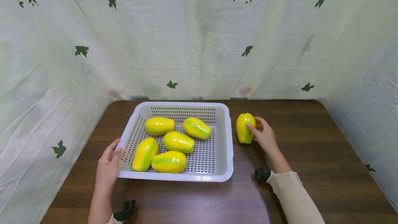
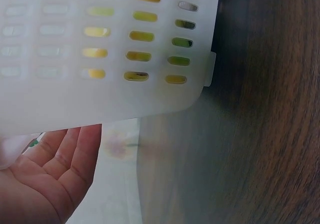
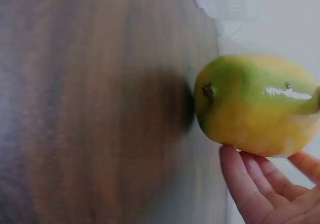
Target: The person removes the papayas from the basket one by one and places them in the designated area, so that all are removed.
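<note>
My left hand (image 1: 109, 163) grips the left rim of a white perforated plastic basket (image 1: 228, 148); in the left wrist view its fingers (image 2: 82, 156) reach up to the rim. Inside the basket lie several yellow papayas (image 1: 178, 142) with green streaks. On the table right of the basket, another papaya (image 1: 244, 129) stands apart from it. My right hand (image 1: 264, 136) holds this papaya from its right side, thumb on the near face and fingers around the back. The right wrist view shows the papaya (image 3: 255, 104) close up, fingertips against its side.
The dark brown wooden table (image 1: 311, 148) extends to both sides and in front of the basket. A pale curtain (image 1: 199, 37) with green leaf and bird prints hangs behind and at both sides. Black wrist straps (image 1: 262, 175) sit on both wrists.
</note>
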A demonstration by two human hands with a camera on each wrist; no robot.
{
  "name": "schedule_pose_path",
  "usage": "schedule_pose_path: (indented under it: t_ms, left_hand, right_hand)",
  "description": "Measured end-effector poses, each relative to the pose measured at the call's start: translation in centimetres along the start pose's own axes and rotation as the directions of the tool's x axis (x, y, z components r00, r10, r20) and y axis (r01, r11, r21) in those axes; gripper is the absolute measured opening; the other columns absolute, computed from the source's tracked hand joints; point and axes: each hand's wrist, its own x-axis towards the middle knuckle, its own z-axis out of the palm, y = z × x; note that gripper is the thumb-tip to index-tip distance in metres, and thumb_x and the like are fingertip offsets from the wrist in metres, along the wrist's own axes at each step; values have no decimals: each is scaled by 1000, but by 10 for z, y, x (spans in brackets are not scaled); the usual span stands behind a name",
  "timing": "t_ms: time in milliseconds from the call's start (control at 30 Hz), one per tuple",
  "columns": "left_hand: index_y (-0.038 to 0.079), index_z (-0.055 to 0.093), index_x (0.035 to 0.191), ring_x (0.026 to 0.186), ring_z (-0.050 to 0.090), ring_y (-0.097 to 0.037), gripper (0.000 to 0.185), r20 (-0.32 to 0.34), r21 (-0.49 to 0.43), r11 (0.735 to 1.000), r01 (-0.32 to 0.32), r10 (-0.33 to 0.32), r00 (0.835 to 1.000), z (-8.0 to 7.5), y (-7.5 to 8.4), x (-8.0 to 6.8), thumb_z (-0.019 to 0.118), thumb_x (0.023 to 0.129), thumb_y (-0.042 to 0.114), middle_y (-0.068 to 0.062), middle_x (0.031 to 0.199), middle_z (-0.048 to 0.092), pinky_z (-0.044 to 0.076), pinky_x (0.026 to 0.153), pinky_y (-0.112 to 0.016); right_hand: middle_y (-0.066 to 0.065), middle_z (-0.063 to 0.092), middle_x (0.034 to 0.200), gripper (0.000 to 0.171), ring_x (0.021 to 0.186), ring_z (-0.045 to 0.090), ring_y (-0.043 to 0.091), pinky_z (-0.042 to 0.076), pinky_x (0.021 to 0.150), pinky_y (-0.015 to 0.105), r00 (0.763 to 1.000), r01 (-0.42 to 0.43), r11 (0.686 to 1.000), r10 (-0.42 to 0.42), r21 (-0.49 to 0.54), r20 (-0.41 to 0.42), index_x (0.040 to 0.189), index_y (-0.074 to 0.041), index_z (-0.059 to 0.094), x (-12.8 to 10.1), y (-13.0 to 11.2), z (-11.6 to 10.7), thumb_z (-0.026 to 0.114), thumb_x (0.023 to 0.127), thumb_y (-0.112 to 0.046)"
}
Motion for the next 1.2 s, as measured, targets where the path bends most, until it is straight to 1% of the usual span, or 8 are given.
schedule_pose_path:
  t_ms: [100, 233, 400, 700, 833, 1033, 1100, 1200]
  left_hand:
    - [47, 34, 133, 94, 56, -18, 44, -26, 23, 1000, 2, -1, 1000, 3, -9, 4, 35, 90, 54, 0, 120, 53, 49, 66, -28]
    - [47, 34, 132, 94, 56, -18, 43, -28, 25, 1000, 3, -3, 1000, 4, -10, 4, 35, 90, 54, 0, 120, 53, 49, 67, -29]
    - [47, 34, 132, 94, 56, -18, 43, -31, 24, 1000, 10, -9, 999, 4, -11, 4, 35, 90, 55, 0, 120, 53, 49, 67, -27]
    - [48, 35, 132, 95, 56, -18, 44, -37, 16, 1000, 17, -16, 999, 5, -17, 7, 35, 89, 56, 0, 119, 53, 49, 67, -29]
    - [46, 36, 132, 94, 56, -18, 44, -35, 4, 1000, 21, -20, 999, 4, -12, 6, 37, 89, 55, -3, 119, 53, 49, 66, -28]
    - [39, 35, 136, 93, 56, -18, 47, 24, -37, 999, 25, -24, 999, -2, 5, -1, 39, 90, 51, -9, 120, 52, 50, 66, -29]
    - [39, 36, 135, 92, 56, -15, 47, 18, -29, 999, 35, -35, 999, -3, 8, -2, 40, 90, 51, -8, 119, 52, 49, 65, -26]
    - [35, 35, 137, 93, 56, -18, 48, 40, -50, 998, 25, -23, 999, -5, 14, -3, 40, 91, 49, -12, 121, 51, 49, 65, -29]
  right_hand:
    - [23, 51, 114, 73, 97, 54, 34, 51, 68, 40, 999, -42, 998, 41, 37, 28, 135, -8, 34, 2, 1, -1, 57, 81, -52]
    - [24, 47, 120, 74, 99, 53, 36, 51, 69, 40, 996, -77, 996, 75, 54, 47, 136, -6, 32, 4, 3, -3, 53, 83, -53]
    - [22, 43, 124, 79, 100, 52, 36, 51, 70, 39, 994, -93, 995, 91, 29, 61, 137, -3, 31, 4, 5, -2, 49, 83, -57]
    - [19, 41, 130, 64, 111, 45, 36, 41, 87, 46, 999, 33, 996, -33, -77, 8, 135, -2, 35, 4, 6, 2, 49, 89, -45]
    - [19, 41, 131, 62, 110, 46, 35, 42, 85, 45, 999, 49, 997, -48, -63, 14, 135, -2, 36, 4, 6, 3, 51, 89, -42]
    - [20, 40, 131, 61, 109, 46, 36, 42, 85, 47, 997, 78, 994, -78, -80, 3, 135, -3, 36, 3, 3, 3, 51, 89, -41]
    - [21, 40, 131, 61, 109, 46, 36, 42, 85, 48, 996, 85, 993, -86, -85, -4, 135, -4, 36, 3, 2, 3, 52, 89, -41]
    - [22, 40, 130, 61, 110, 45, 37, 41, 86, 48, 994, 102, 991, -104, -85, -15, 135, -3, 36, 4, -1, 2, 52, 89, -39]
